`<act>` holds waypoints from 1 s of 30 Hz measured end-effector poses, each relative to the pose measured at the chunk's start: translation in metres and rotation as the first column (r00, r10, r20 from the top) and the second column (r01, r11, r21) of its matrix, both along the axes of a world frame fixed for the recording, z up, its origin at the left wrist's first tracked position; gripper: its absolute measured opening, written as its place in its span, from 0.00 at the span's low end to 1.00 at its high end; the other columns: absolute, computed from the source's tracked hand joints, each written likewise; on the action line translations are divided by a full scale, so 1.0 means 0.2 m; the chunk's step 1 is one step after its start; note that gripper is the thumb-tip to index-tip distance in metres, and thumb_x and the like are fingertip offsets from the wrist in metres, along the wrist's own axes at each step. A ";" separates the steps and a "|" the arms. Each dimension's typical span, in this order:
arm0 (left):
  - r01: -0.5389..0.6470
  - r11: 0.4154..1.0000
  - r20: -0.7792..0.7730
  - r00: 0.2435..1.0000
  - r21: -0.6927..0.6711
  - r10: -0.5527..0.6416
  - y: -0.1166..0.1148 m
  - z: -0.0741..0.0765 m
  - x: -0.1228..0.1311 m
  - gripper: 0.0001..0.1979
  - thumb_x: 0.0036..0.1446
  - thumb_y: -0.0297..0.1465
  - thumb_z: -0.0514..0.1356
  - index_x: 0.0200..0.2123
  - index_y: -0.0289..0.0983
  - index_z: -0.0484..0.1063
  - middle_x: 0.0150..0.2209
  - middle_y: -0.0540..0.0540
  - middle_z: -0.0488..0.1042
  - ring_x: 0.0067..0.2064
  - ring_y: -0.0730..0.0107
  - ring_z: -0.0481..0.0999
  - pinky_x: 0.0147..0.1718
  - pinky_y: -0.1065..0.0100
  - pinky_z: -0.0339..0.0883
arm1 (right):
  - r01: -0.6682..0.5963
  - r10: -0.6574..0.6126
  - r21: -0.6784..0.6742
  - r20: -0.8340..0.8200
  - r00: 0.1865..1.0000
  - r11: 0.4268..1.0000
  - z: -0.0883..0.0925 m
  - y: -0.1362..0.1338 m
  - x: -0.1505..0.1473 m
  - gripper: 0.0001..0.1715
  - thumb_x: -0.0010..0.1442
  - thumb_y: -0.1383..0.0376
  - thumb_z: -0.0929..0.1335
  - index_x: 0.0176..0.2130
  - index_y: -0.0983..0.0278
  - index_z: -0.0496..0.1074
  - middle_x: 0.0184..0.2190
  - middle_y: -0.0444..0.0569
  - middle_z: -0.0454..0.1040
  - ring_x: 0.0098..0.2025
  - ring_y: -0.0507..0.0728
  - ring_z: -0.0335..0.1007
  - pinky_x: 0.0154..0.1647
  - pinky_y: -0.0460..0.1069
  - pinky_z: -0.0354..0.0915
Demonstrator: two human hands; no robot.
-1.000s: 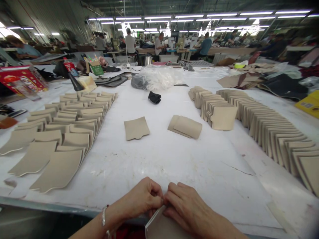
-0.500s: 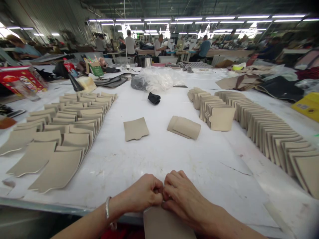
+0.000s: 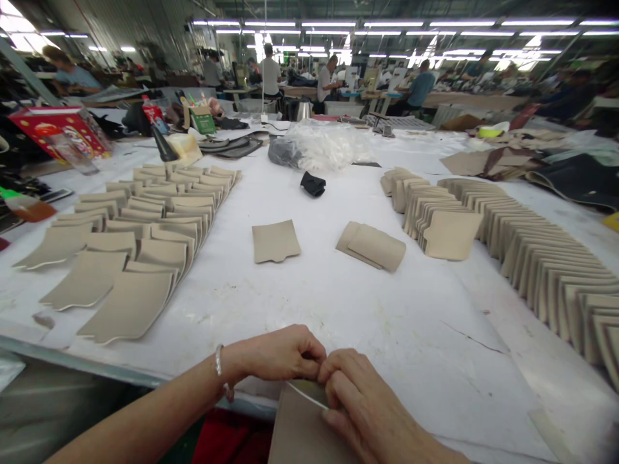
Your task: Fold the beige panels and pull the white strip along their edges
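Observation:
At the near table edge both my hands pinch the top edge of a beige cut piece (image 3: 300, 428) that hangs down over the edge toward me. My left hand (image 3: 278, 353) is closed on its upper left corner; a bracelet sits on that wrist. My right hand (image 3: 360, 406) is closed on the upper right edge, fingers curled over it. A thin pale layer shows at the piece's top edge between my fingers. A single beige piece (image 3: 275, 241) and a small stack of two (image 3: 372, 246) lie further out on the white table (image 3: 338, 303).
Overlapping rows of beige pieces lie at the left (image 3: 145, 232) and the right (image 3: 532, 251). A black scrap (image 3: 313, 183) and a clear plastic bag (image 3: 329, 145) sit further back. A red box (image 3: 62, 129) stands far left. Several people work at distant tables.
The view shifted slightly right and down. My hands dropped a little toward me and parted slightly along the piece's top edge, showing a thin pale layer between them.

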State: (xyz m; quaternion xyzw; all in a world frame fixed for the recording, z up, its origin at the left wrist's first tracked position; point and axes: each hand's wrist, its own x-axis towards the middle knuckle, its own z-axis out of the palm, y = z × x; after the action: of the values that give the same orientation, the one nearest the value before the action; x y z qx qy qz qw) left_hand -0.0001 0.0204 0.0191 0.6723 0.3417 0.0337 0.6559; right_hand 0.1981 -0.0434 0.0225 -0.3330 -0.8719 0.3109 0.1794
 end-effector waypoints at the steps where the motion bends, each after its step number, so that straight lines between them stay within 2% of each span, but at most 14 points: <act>1: -0.025 1.000 0.005 1.000 0.008 0.025 -0.03 -0.01 -0.01 0.11 0.54 0.32 0.55 0.21 0.35 0.65 0.21 0.55 0.57 0.26 0.76 0.56 0.25 0.74 0.52 | 0.011 -0.011 -0.020 0.002 1.000 1.000 -0.04 -0.01 0.00 0.15 0.55 0.78 0.65 0.32 0.60 0.58 0.39 0.47 0.70 0.41 0.58 0.64 0.41 0.52 0.63; 4: -0.096 0.994 0.004 0.995 0.057 0.095 -0.11 -0.02 -0.05 0.14 0.60 0.33 0.51 0.26 0.34 0.71 0.25 0.53 0.65 0.29 0.73 0.61 0.31 0.73 0.56 | 0.068 -0.067 -0.077 0.019 0.998 0.995 -0.15 -0.04 0.02 0.12 0.58 0.78 0.61 0.34 0.60 0.58 0.39 0.50 0.70 0.39 0.59 0.64 0.39 0.53 0.64; 6: -0.121 0.988 -0.034 0.992 0.093 0.125 -0.16 -0.01 -0.09 0.13 0.62 0.35 0.53 0.34 0.35 0.74 0.29 0.51 0.69 0.32 0.72 0.65 0.32 0.73 0.57 | 0.098 -0.096 -0.147 0.024 0.995 0.984 -0.18 -0.05 0.02 0.10 0.61 0.76 0.59 0.36 0.61 0.59 0.40 0.51 0.69 0.39 0.59 0.64 0.39 0.54 0.64; 8: -0.140 0.980 -0.106 0.982 0.141 0.156 -0.20 0.00 -0.12 0.10 0.58 0.34 0.57 0.37 0.37 0.76 0.30 0.51 0.71 0.33 0.71 0.66 0.31 0.74 0.56 | 0.107 -0.105 -0.207 0.019 0.994 0.972 -0.17 -0.05 0.01 0.09 0.63 0.75 0.58 0.38 0.61 0.60 0.40 0.51 0.68 0.40 0.60 0.64 0.40 0.54 0.64; 10: -0.159 0.969 -0.165 0.968 0.187 0.190 -0.23 -0.01 -0.14 0.07 0.56 0.30 0.58 0.34 0.37 0.76 0.29 0.52 0.71 0.32 0.71 0.66 0.30 0.74 0.55 | 0.111 -0.107 -0.245 0.030 0.994 0.963 -0.14 -0.04 0.01 0.09 0.64 0.73 0.57 0.39 0.61 0.61 0.39 0.50 0.68 0.40 0.60 0.63 0.40 0.55 0.64; 12: -0.170 0.962 -0.184 0.960 0.213 0.210 -0.25 -0.02 -0.13 0.09 0.58 0.28 0.55 0.30 0.36 0.75 0.27 0.52 0.70 0.31 0.72 0.66 0.30 0.74 0.55 | 0.123 -0.111 -0.260 0.058 0.992 0.958 -0.12 -0.03 0.00 0.08 0.65 0.72 0.57 0.39 0.61 0.61 0.38 0.49 0.67 0.39 0.60 0.63 0.39 0.55 0.63; 22: -0.187 0.970 -0.119 0.971 0.157 0.207 -0.25 -0.04 -0.11 0.12 0.58 0.28 0.54 0.33 0.36 0.78 0.30 0.50 0.75 0.32 0.69 0.69 0.33 0.73 0.59 | 0.148 -0.133 -0.177 0.095 0.987 0.973 -0.14 -0.03 0.01 0.09 0.64 0.74 0.59 0.33 0.60 0.60 0.33 0.47 0.68 0.35 0.58 0.63 0.37 0.52 0.62; 26: -0.162 0.967 -0.137 0.972 0.199 0.191 -0.26 -0.04 -0.10 0.11 0.58 0.27 0.54 0.31 0.36 0.78 0.29 0.49 0.75 0.32 0.70 0.70 0.32 0.73 0.59 | 0.132 -0.114 -0.134 0.131 0.985 0.982 -0.12 -0.04 0.01 0.11 0.63 0.75 0.59 0.34 0.61 0.61 0.34 0.48 0.69 0.36 0.58 0.63 0.37 0.52 0.63; 30: -0.146 0.945 -0.122 0.975 0.294 0.188 -0.27 -0.04 -0.07 0.11 0.61 0.28 0.55 0.33 0.38 0.78 0.31 0.49 0.76 0.35 0.68 0.71 0.36 0.72 0.60 | 0.124 -0.109 -0.116 0.129 0.986 0.986 -0.14 -0.04 0.01 0.10 0.63 0.75 0.60 0.34 0.61 0.60 0.34 0.48 0.69 0.35 0.57 0.63 0.36 0.52 0.63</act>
State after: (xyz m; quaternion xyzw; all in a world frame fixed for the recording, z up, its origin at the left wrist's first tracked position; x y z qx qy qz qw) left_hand -0.0140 -0.0333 0.0110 0.7284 0.4368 0.0877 0.5205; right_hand 0.1992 -0.0505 -0.0046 -0.4122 -0.8394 0.3323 0.1227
